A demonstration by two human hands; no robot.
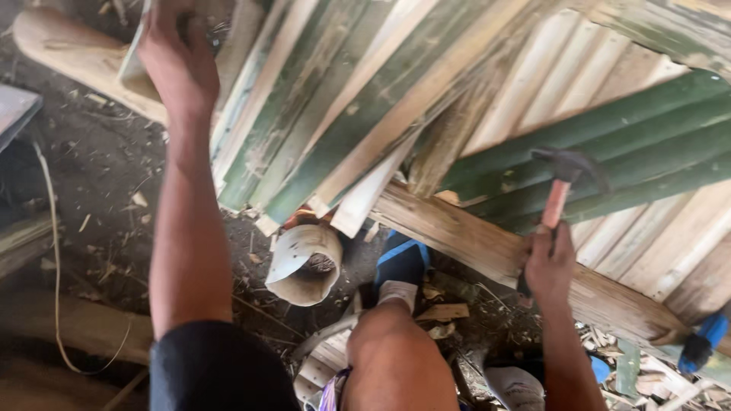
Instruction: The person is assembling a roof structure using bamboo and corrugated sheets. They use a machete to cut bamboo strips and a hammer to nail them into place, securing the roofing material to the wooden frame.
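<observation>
A panel of split bamboo slats [426,91], green on some faces and pale on others, fills the upper and right parts of the head view, its strips running diagonally and overlapping at the lower edge. Beneath it, a rough wooden beam [464,232] crosses from the centre toward the lower right, and the slats rest on it. The ground [99,167] at left is dark earth strewn with chips and splinters, with a thin cord [55,251] trailing across it. The left arm reaches up to the top left, where the left hand [177,57] is closed over the upper edge of a pale slat [135,65]; the fingers curl out of view, so the tightness of that hold cannot be told. A bare knee [392,346] shows at bottom centre. Just left of it, a short cut bamboo tube [304,266] lies on the ground below the slat ends, open end toward the camera. The right hand [550,266] is wrapped firmly around the reddish handle of a hammer [560,186], whose dark head stands over the green slats at right, near them; contact cannot be told. A blue object [708,335] lies by the beam's far right end.
</observation>
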